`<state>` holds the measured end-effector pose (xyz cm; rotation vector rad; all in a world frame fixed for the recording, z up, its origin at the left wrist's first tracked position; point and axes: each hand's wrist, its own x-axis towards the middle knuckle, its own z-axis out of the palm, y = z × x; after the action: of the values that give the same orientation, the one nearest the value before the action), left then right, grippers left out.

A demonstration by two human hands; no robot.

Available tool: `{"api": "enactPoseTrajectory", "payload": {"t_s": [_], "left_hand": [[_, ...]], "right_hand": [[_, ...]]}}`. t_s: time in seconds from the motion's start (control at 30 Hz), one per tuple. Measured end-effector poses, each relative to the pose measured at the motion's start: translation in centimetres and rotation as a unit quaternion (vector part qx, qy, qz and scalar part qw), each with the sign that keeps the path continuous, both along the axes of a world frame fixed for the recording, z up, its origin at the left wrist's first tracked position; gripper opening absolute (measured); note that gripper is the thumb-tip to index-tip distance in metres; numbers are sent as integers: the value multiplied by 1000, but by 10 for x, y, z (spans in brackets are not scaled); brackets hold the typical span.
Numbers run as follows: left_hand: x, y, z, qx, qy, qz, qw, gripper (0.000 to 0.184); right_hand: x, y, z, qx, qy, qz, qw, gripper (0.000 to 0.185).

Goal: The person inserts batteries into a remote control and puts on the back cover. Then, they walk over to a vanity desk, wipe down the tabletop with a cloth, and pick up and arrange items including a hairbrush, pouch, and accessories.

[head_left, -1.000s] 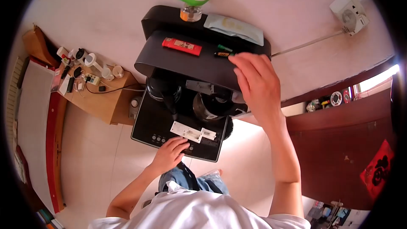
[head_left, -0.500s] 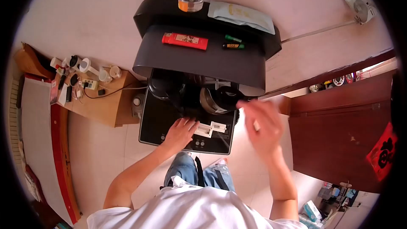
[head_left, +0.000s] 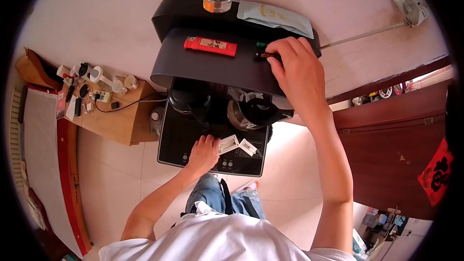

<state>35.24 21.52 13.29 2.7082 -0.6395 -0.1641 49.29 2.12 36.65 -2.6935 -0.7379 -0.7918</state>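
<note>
Right hand (head_left: 302, 75): nearer; fingers (head_left: 282, 46) narrow, grip unclear
Black battery (head_left: 263, 55): leftward from fingertips, long axis crosswise
Left hand (head_left: 204, 152): at white case (head_left: 229, 143), grip unclear

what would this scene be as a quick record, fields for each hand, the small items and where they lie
left hand: on one end of a white device
right hand: fingertips at a black battery; firmness of grip unclear
dark upper surface: red packet, black battery, partly hidden green battery
black panel below: white device, small white piece at its other end
beyond the device: glass pot
</note>
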Motion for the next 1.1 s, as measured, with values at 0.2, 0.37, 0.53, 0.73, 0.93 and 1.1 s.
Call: {"api": "enactPoseTrajectory", "payload": {"t_s": [0.2,0.37,0.53,0.73,0.93,1.1], "left_hand": [[-7,6,3,-61,78,71,993,54],[-20,19,56,-146,241,135,950,60],[-28,14,102,-382,269,111,877,73],[-23,-7,162,-478,364,136,788,71],[-29,-26,175,-388,219,56,893,66],[-35,-36,182,-331,177,24,926,65]], "right_hand": [[8,-2,-5,102,73,31,992,13],[10,-2,-13,111,17,44,993,19],[-7,-4,-5,131,-50,57,989,23],[-116,-6,-21,288,349,81,888,47],[-144,-7,-49,407,395,62,821,55],[-152,-17,-45,423,380,60,820,37]]}}
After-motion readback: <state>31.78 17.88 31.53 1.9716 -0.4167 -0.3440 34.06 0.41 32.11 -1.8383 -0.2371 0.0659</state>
